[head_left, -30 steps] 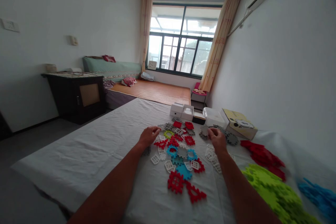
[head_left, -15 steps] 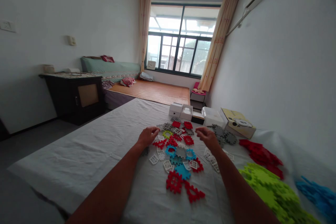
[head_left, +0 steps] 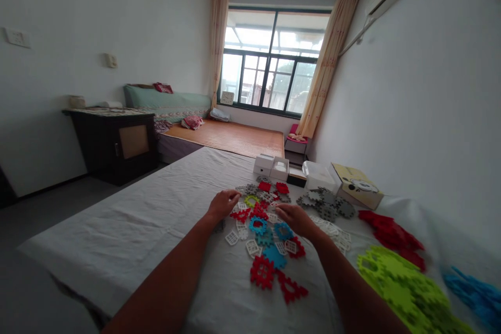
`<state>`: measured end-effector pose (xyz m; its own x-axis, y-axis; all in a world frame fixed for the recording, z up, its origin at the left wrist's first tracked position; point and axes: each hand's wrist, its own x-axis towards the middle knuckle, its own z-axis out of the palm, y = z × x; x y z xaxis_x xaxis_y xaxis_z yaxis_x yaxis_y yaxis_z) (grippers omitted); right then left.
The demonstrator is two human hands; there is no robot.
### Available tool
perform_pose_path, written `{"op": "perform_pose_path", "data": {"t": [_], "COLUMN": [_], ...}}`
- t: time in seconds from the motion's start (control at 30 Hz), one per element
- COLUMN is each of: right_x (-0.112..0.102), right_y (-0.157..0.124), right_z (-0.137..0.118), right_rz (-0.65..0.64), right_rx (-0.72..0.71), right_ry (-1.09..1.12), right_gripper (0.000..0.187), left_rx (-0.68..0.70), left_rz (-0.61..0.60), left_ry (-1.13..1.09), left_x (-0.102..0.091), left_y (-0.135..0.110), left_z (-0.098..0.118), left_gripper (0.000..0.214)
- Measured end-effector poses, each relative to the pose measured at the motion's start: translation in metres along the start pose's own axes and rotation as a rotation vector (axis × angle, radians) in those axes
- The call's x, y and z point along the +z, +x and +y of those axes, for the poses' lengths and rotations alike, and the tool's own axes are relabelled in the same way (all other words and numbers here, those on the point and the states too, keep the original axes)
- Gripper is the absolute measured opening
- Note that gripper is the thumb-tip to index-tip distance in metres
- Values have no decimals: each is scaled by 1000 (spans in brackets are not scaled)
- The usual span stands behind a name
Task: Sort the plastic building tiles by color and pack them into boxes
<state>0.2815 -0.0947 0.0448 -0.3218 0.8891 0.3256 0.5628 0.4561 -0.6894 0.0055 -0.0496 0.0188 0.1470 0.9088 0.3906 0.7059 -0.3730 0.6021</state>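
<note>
A scatter of small interlocking plastic pieces point(head_left: 270, 229) in red, blue, grey, white and yellow-green lies on a table under a white cloth point(head_left: 148, 224). My left hand point(head_left: 222, 204) rests at the left edge of the scatter, fingers curled loosely over grey and white pieces. My right hand point(head_left: 294, 217) lies low over the middle of the scatter, fingers bent toward a red piece point(head_left: 258, 212); what they hold, if anything, is hidden. A heap of grey gear-like pieces point(head_left: 326, 202) sits to the right of it.
White boxes point(head_left: 271, 165), a clear lidded container point(head_left: 317, 173) and a cardboard box point(head_left: 358, 184) stand at the table's far edge. Piles of red point(head_left: 391, 232), green point(head_left: 399, 287) and blue point(head_left: 475, 292) pieces lie at the right. A dark cabinet point(head_left: 115, 141) and a bed stand beyond.
My right hand has moved left and down from the grey heap to the middle of the coloured scatter. My left hand has stayed put.
</note>
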Motion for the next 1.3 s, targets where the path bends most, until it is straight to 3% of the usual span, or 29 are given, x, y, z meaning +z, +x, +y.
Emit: {"op": "perform_pose_path", "data": {"t": [0.13, 0.27, 0.6, 0.77, 0.87, 0.93, 1.0, 1.17, 1.3], "right_x": [0, 0, -50, -62, -60, -54, -42, -6, 21], "right_y": [5, 6, 5, 1, 0, 2, 4, 2, -4], "right_z": [11, 31, 99, 111, 102, 88, 69, 17, -8], "right_rz": [31, 161, 812, 911, 871, 774, 613, -14, -119], "right_rx": [17, 176, 381, 405, 398, 366, 316, 31, -107], "right_ry": [43, 178, 227, 228, 188, 177, 186, -17, -188], "right_gripper": [41, 40, 49, 55, 56, 50, 41, 24, 26], "left_rx": [15, -11, -56, -31, -20, -28, -40, -43, -32], "left_rz": [-3, -20, -41, -45, -39, -44, -46, -29, -27], "left_ry": [2, 15, 13, 31, 35, 33, 31, 31, 30], "left_x": [0, 0, 2, 2, 2, 1, 0, -1, -1], "left_y": [0, 1, 0, 0, 0, 1, 1, 0, -1], "left_z": [-1, 0, 3, 2, 2, 2, 2, 4, 4], "left_gripper": [33, 32, 29, 29, 30, 30, 31, 32, 32]}}
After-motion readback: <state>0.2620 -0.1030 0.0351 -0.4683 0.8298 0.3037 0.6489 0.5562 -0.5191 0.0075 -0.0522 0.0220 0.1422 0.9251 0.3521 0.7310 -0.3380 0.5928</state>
